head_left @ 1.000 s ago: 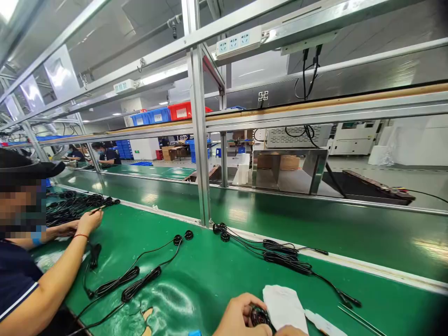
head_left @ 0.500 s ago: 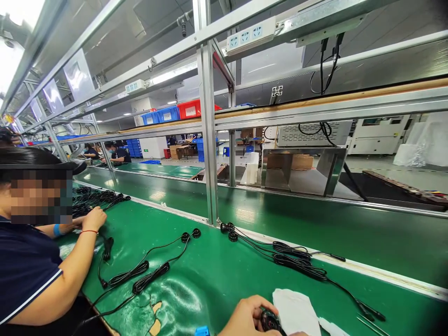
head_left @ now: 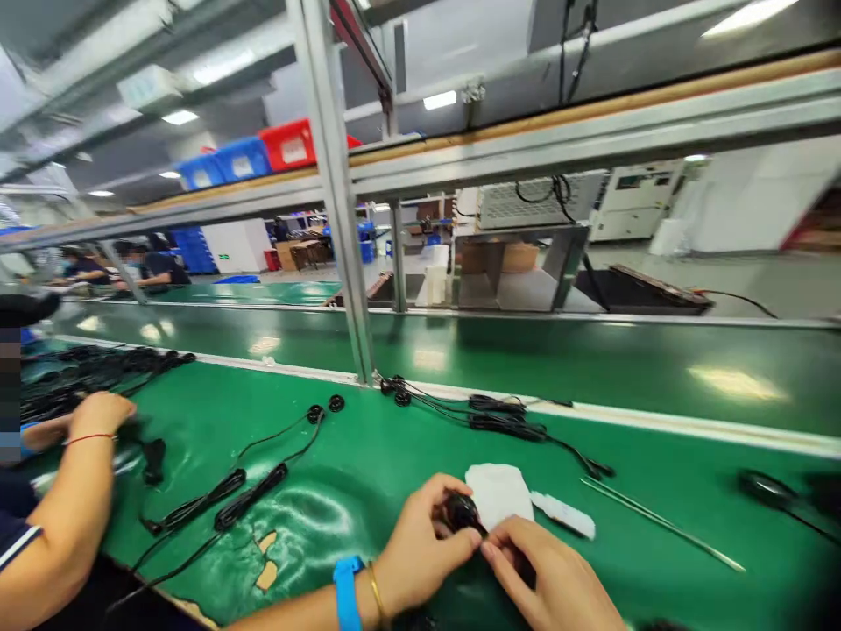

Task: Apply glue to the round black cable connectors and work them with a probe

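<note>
My left hand [head_left: 424, 548], with a blue strap and a gold bangle at the wrist, holds a small round black part [head_left: 462, 510] between thumb and fingers. Close on its right, my right hand [head_left: 542, 570] pinches at the part's lower right edge, where a thin dark piece shows. Behind the hands lies a white cloth or paper [head_left: 500, 496], with a small white bottle [head_left: 563, 514] beside it. Two thin metal rods [head_left: 663, 523] lie further right on the green mat [head_left: 394, 447].
Bundled black cables with round ends lie at the left [head_left: 250, 498] and behind the hands [head_left: 505, 424]. A metal post [head_left: 338, 193] rises from the bench's back edge. At the far left, a person's arm [head_left: 72, 508] reaches over the mat beside a cable pile [head_left: 98, 372].
The view has turned right and down. My hands have come further into view, and my right hand now shows clearly against the black part. The bottle and rods are now fully visible.
</note>
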The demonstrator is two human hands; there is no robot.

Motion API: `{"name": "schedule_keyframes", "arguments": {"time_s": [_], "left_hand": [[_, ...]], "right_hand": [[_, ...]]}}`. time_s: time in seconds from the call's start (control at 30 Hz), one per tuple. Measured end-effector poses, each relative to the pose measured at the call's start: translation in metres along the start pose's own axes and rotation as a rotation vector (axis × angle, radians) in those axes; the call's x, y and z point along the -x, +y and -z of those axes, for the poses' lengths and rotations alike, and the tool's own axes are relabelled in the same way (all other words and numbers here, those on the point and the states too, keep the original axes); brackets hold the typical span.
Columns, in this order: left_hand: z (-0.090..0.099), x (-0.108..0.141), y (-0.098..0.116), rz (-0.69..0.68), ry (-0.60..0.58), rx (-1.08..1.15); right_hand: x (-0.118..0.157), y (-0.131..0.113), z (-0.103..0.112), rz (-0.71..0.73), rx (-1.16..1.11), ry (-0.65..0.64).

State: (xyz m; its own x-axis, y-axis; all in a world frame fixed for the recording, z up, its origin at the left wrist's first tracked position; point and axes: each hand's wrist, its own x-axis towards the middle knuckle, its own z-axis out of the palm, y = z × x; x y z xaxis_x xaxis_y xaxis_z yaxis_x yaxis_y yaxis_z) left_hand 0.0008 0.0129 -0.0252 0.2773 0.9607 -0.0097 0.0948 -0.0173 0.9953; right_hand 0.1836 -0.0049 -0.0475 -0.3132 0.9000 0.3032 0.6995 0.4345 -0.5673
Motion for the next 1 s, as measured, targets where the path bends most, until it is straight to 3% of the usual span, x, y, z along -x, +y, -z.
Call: {"name": "schedule_keyframes", "arguments": {"time_s": [0.13, 0.33, 0.67, 0.8, 0.9, 1.0], "left_hand": [[0.004, 0.001, 0.012, -0.125, 0.004, -0.170], [0.006, 0.000, 0.004, -0.356, -0.041, -0.390], [0.004, 0.001, 0.003, -0.385, -0.028, -0.344], [0.005, 0.003, 0.006, -0.381, -0.071, -0.338], [0.010, 0.001, 0.006, -0.362, -0.111, -0.298], [0.022, -0.012, 0.001, -0.336, 0.061, -0.407]], "right_hand": [[-0.003, -0.007, 0.010, 0.077, 0.105, 0.117], [-0.001, -0.014, 0.012, 0.221, 0.187, 0.234], [-0.001, -0.020, 0.017, 0.283, 0.160, 0.298], [-0.001, -0.017, 0.016, 0.237, 0.120, 0.217], [0.000, -0.016, 0.018, 0.138, 0.023, 0.040], [0.001, -0.018, 0.022, 0.086, -0.072, -0.156]]}}
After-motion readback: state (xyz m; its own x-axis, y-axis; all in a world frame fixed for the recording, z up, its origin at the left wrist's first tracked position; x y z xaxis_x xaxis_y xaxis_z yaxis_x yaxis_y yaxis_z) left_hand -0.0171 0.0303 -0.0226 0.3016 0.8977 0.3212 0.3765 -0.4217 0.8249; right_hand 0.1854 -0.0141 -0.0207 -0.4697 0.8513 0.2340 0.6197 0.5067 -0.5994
